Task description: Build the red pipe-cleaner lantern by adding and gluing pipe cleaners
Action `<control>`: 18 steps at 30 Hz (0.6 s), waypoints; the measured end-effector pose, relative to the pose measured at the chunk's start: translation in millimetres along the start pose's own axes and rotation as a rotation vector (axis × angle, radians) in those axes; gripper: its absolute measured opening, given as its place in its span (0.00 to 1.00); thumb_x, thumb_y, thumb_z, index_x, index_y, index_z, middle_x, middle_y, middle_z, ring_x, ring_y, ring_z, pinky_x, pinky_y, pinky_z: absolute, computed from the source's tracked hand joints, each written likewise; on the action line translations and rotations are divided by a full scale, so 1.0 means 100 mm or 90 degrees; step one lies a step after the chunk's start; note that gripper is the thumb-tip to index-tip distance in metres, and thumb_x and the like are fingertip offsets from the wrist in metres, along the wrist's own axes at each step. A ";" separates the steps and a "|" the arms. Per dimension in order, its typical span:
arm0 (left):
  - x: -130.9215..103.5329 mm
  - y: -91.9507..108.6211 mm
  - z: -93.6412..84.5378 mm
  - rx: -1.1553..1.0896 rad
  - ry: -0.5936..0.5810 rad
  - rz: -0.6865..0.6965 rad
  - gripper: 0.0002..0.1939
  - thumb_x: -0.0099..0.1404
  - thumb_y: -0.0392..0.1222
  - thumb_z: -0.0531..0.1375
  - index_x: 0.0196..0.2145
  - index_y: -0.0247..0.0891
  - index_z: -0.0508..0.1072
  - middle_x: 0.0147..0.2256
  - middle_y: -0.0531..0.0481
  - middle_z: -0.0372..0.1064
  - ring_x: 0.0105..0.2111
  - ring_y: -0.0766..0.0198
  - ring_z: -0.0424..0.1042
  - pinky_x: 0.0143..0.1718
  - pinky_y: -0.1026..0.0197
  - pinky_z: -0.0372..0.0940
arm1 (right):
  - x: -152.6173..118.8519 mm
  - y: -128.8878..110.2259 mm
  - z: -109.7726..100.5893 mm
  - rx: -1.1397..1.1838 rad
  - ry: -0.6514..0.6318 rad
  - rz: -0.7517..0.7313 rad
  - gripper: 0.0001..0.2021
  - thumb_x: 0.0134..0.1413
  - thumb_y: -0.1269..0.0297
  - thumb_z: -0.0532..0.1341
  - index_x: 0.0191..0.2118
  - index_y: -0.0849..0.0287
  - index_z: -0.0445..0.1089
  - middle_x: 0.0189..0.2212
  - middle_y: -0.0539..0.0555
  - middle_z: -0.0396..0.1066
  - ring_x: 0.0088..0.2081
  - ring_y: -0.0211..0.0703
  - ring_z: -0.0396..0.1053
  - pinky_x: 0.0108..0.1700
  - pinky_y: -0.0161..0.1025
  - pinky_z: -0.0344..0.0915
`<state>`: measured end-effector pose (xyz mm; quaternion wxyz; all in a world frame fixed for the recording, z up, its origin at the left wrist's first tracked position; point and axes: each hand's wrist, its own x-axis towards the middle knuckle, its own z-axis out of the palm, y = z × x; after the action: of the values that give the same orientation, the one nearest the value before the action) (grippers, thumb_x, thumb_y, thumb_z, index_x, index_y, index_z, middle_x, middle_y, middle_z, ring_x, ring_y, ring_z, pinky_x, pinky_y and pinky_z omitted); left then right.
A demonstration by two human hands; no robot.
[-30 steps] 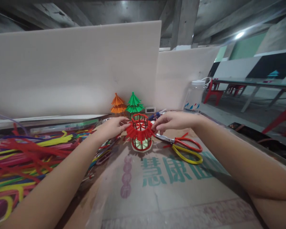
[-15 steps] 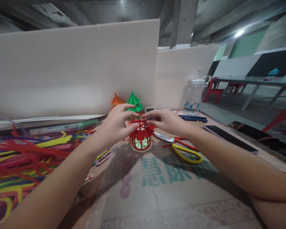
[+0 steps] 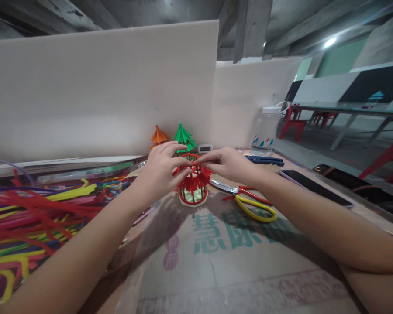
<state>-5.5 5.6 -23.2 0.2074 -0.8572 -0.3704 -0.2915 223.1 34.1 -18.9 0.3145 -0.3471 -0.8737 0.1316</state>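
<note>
A small red pavilion model, seemingly built from pipe cleaners, stands upright on a pale base in front of me. It has a fringed lower roof and dark posts above it. My left hand grips its upper part from the left, thumb by the posts and fingers curved behind. From the right, my right hand pinches the upper red ring with its fingertips. The exact contact points are partly hidden by the fingers. Behind my left hand are an orange pointed roof and a green pointed-roof model.
Scissors with red and yellow handles lie right of the model. Beyond them are a dark blue tool, a phone and a clear bottle. Many coloured pipe cleaners fill the left side. A pale board stands behind.
Both hands stay at the model's upper part with slight finger shifts. More of the red upper ring shows between them. The whole view has shifted a little.
</note>
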 end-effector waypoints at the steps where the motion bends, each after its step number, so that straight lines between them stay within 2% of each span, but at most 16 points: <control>1: 0.00 0.00 0.01 -0.001 0.008 0.001 0.09 0.70 0.44 0.60 0.41 0.42 0.82 0.56 0.42 0.72 0.58 0.48 0.68 0.58 0.42 0.62 | 0.00 0.00 0.00 -0.001 0.002 -0.005 0.14 0.61 0.70 0.59 0.46 0.54 0.82 0.42 0.52 0.82 0.41 0.44 0.79 0.42 0.37 0.71; 6: 0.01 -0.02 0.05 0.003 0.044 0.006 0.09 0.70 0.40 0.60 0.40 0.42 0.82 0.53 0.42 0.73 0.55 0.49 0.70 0.57 0.44 0.64 | -0.01 0.02 -0.01 -0.007 0.001 0.001 0.15 0.61 0.70 0.59 0.46 0.55 0.81 0.42 0.52 0.82 0.41 0.44 0.78 0.42 0.36 0.70; 10: 0.02 -0.03 0.03 0.000 0.028 0.000 0.08 0.69 0.40 0.60 0.39 0.40 0.81 0.52 0.41 0.74 0.54 0.48 0.71 0.56 0.44 0.64 | 0.00 0.03 -0.02 0.015 -0.002 0.000 0.14 0.62 0.67 0.59 0.47 0.57 0.80 0.41 0.53 0.82 0.40 0.43 0.77 0.40 0.36 0.69; 13: 0.02 -0.02 -0.04 -0.021 0.017 -0.027 0.10 0.70 0.42 0.59 0.42 0.40 0.80 0.53 0.41 0.73 0.55 0.49 0.70 0.58 0.44 0.63 | 0.03 0.03 -0.09 0.047 0.011 0.011 0.14 0.62 0.62 0.58 0.48 0.59 0.79 0.35 0.53 0.80 0.33 0.40 0.74 0.33 0.35 0.65; 15: 0.02 -0.02 -0.11 -0.043 0.016 -0.056 0.12 0.71 0.44 0.58 0.44 0.39 0.79 0.54 0.41 0.72 0.56 0.50 0.70 0.59 0.45 0.63 | 0.03 0.04 -0.18 0.046 0.024 0.017 0.13 0.62 0.60 0.58 0.44 0.60 0.78 0.30 0.52 0.78 0.28 0.38 0.70 0.30 0.35 0.61; 18: 0.03 -0.02 -0.21 -0.066 0.021 -0.086 0.14 0.71 0.46 0.56 0.46 0.38 0.78 0.54 0.40 0.72 0.56 0.51 0.70 0.61 0.47 0.62 | -0.06 0.12 -0.34 -0.043 -0.004 0.034 0.12 0.61 0.58 0.59 0.38 0.60 0.77 0.27 0.51 0.75 0.28 0.38 0.68 0.30 0.35 0.58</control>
<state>-13.3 -3.7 -5.2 0.1487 -0.8349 -0.4082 -0.3380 254.4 39.0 -1.1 0.2962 -0.3805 -0.8689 0.1116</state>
